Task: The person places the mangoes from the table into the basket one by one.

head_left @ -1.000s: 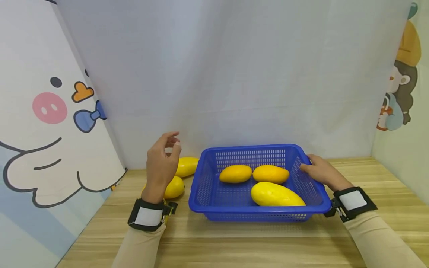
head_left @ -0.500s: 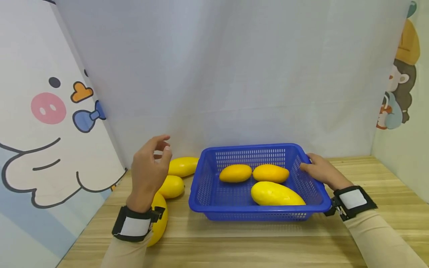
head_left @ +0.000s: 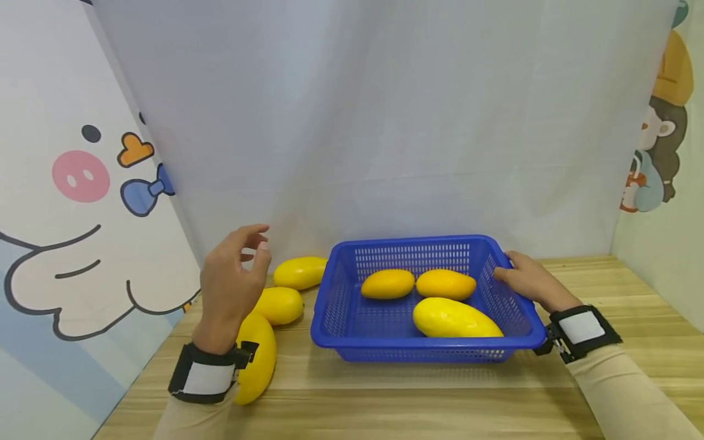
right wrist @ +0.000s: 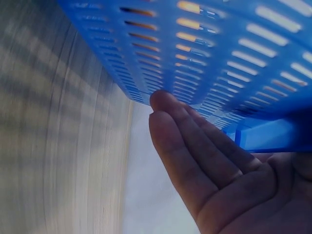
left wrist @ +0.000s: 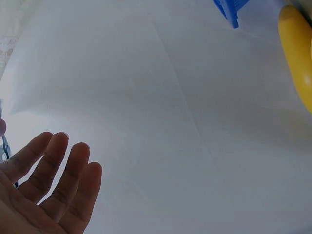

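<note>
My left hand point(head_left: 233, 278) hovers over the left part of the table, holding nothing, its fingers loosely bent; in the left wrist view the fingers point(left wrist: 58, 180) are spread against the white backdrop. Below and beside it lie a large yellow oblong fruit point(head_left: 261, 360), a smaller yellow mango-like fruit point(head_left: 282, 305) and a long yellow fruit point(head_left: 299, 272). My right hand point(head_left: 533, 282) grips the right rim of a blue perforated basket point(head_left: 426, 343), thumb over the rim, fingers against the outer wall. Inside are two orange-yellow mangoes point(head_left: 387, 285) and a bigger bright yellow oblong fruit point(head_left: 455, 318).
The wooden table point(head_left: 385, 406) ends at a white cloth backdrop point(head_left: 418, 122) behind the basket. A cartoon-printed panel point(head_left: 104, 244) stands along the left side, and a pale wall point(head_left: 665, 263) borders the right.
My left hand has moved left and slightly down, away from the basket, uncovering more of the yellow fruits. The right hand and basket have stayed put.
</note>
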`<action>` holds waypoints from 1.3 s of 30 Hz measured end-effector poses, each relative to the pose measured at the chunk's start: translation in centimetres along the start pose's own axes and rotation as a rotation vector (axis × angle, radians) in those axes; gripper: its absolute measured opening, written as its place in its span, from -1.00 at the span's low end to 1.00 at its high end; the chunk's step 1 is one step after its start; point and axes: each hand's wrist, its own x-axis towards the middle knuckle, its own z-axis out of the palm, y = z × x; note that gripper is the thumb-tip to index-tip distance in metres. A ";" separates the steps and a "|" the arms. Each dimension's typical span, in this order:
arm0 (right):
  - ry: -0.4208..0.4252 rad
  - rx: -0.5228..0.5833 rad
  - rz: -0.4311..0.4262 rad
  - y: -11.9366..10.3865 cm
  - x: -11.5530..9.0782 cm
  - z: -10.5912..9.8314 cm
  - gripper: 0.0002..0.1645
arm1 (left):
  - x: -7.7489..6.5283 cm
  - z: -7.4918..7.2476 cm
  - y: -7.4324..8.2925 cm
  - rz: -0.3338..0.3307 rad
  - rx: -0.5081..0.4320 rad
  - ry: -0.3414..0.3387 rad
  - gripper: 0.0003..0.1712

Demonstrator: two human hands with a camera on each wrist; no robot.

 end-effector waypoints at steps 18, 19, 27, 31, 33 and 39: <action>0.004 -0.019 -0.001 0.1 0.0 -0.2 -0.26 | -1.2 -1.1 -2.7 0.021 0.165 -0.026 -0.67; 0.004 -0.019 -0.003 0.2 0.0 -0.2 -0.26 | -1.2 -1.1 -2.8 0.015 0.172 -0.031 -0.67; 0.003 -0.017 -0.010 0.2 0.0 0.1 -0.27 | -1.7 -0.9 -2.7 -0.184 0.298 -0.209 -0.52; 0.003 -0.025 -0.011 0.3 0.1 0.1 -0.27 | -2.0 -0.6 -2.9 -0.307 0.361 -0.344 -0.39; 0.003 -0.026 -0.006 0.3 0.2 0.1 -0.27 | -2.4 -0.1 -3.2 -0.328 0.396 -0.398 -0.34; 0.001 -0.013 -0.001 0.3 0.2 0.0 -0.27 | -3.7 1.3 -3.8 -0.292 0.459 -0.472 -0.29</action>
